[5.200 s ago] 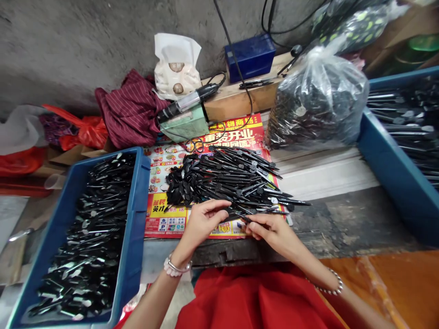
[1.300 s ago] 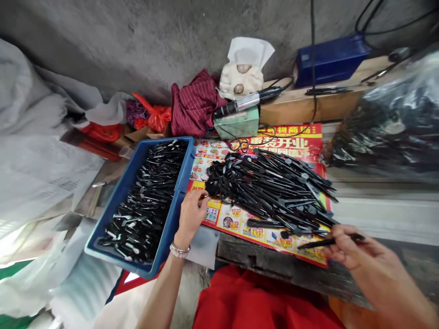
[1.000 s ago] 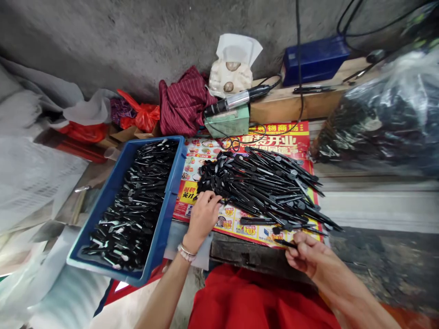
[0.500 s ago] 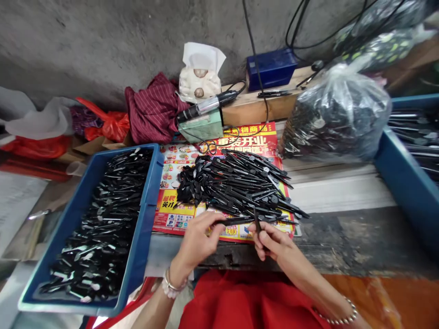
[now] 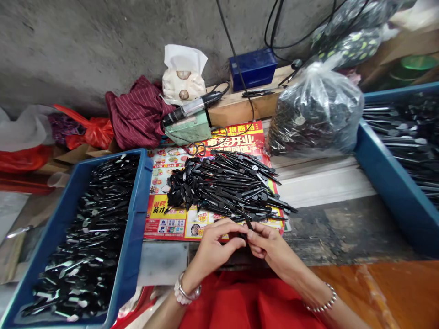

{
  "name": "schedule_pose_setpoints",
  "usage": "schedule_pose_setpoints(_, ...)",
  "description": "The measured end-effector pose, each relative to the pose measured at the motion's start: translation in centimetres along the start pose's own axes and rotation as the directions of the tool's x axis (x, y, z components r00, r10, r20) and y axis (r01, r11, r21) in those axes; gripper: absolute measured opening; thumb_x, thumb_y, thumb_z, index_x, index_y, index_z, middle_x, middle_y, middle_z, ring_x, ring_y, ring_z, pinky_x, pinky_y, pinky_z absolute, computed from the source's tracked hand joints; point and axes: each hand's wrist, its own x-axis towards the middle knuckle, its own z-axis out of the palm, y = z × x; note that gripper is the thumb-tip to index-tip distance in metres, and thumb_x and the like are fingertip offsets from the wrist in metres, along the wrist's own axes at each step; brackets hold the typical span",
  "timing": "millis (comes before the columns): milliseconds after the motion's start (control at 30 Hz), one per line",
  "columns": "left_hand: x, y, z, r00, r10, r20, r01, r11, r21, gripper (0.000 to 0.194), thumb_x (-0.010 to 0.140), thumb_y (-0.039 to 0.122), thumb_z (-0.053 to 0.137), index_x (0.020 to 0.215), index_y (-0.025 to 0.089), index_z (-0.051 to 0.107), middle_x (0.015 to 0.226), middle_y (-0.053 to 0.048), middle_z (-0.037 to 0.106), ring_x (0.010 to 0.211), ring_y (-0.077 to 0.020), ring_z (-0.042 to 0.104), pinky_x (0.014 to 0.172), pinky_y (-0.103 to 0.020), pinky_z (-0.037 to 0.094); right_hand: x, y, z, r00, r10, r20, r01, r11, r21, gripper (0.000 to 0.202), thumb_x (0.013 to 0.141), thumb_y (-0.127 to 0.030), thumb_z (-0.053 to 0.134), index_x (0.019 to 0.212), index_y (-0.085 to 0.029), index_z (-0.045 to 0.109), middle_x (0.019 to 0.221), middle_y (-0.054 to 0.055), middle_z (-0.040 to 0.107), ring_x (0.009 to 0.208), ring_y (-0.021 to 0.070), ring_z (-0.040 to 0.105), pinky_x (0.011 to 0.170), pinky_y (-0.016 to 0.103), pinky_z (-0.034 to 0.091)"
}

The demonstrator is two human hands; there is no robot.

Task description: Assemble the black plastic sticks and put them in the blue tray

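Observation:
Just in front of the pile, my two hands meet at the near edge of the newspaper-like flyer. My right hand point(image 5: 269, 244) pinches a slim black pointed piece point(image 5: 247, 222), its tip slanting up and away. Against the near end of that piece, my left hand point(image 5: 219, 242) closes thumb and fingertips; the fingers hide the exact contact. Behind them, a pile of similar slim black pieces point(image 5: 222, 183) lies on the colourful printed flyer point(image 5: 161, 201). Many carry a small round disc, and most thin ends point right.
A blue bin point(image 5: 137, 224) full of black pieces stands on the left, another blue bin point(image 5: 387, 183) on the right. Toward the back are a clear plastic bag point(image 5: 315, 109) of dark parts, a corded pen-shaped power tool point(image 5: 192, 108), a tissue pack point(image 5: 183, 84) and a dark blue box point(image 5: 254, 68).
My left hand has moved right to meet my right hand, and its fingertips have closed at the black piece. The camera view has shifted slightly to the right.

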Motion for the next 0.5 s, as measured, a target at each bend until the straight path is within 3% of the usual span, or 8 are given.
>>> schedule_pose_setpoints(167, 0.1, -0.8, -0.5, 0.995, -0.096, -0.014, 0.09, 0.964, -0.252, 0.013, 0.069, 0.014, 0.078, 0.08, 0.016, 0.071, 0.085, -0.004, 0.073, 0.081, -0.0151, 0.066, 0.076, -0.023, 0.05, -0.1, -0.5, 0.1, 0.999, -0.036, 0.021, 0.037, 0.998, -0.052, 0.037, 0.074, -0.05, 0.075, 0.084, -0.017, 0.062, 0.065, -0.003, 0.049, 0.048, 0.0041, 0.031, 0.044, 0.02, 0.021)
schedule_pose_setpoints(300, 0.4, -1.0, -2.0, 0.954, -0.3, 0.007, 0.272, 0.855, -0.442, 0.014, 0.073, 0.016, 0.074, 0.084, 0.017, 0.065, 0.094, -0.005, 0.074, 0.088, -0.0178, 0.069, 0.079, -0.026, 0.053, -0.3, -1.2, -0.8, 0.991, -0.121, 0.049, 0.131, 0.912, -0.39, 0.045, 0.082, -0.06, 0.061, 0.09, -0.016, 0.064, 0.07, 0.002, 0.06, 0.05, 0.0076, 0.038, 0.047, 0.022, 0.029)
schedule_pose_setpoints(400, 1.0, -0.8, -3.1, 0.953, -0.301, 0.003, 0.291, 0.917, -0.273, 0.013, 0.076, 0.016, 0.07, 0.089, 0.016, 0.069, 0.085, -0.004, 0.073, 0.079, -0.0156, 0.067, 0.073, -0.025, 0.051, -0.5, -1.6, -1.3, 0.989, -0.083, 0.122, 0.141, 0.77, -0.622, 0.04, 0.089, -0.053, 0.052, 0.09, -0.016, 0.066, 0.066, 0.002, 0.063, 0.051, 0.0104, 0.043, 0.049, 0.024, 0.032)
schedule_pose_setpoints(500, 1.6, -0.4, -3.6, 0.983, -0.175, 0.062, 0.173, 0.984, 0.041, 0.017, 0.081, 0.016, 0.063, 0.092, 0.017, 0.075, 0.084, -0.004, 0.071, 0.076, -0.0146, 0.063, 0.07, -0.024, 0.046, -0.6, -1.9, -1.1, 0.981, -0.097, 0.169, 0.192, 0.63, -0.753, 0.035, 0.092, -0.042, 0.047, 0.08, -0.016, 0.066, 0.07, 0.004, 0.066, 0.057, 0.0127, 0.05, 0.055, 0.025, 0.037)
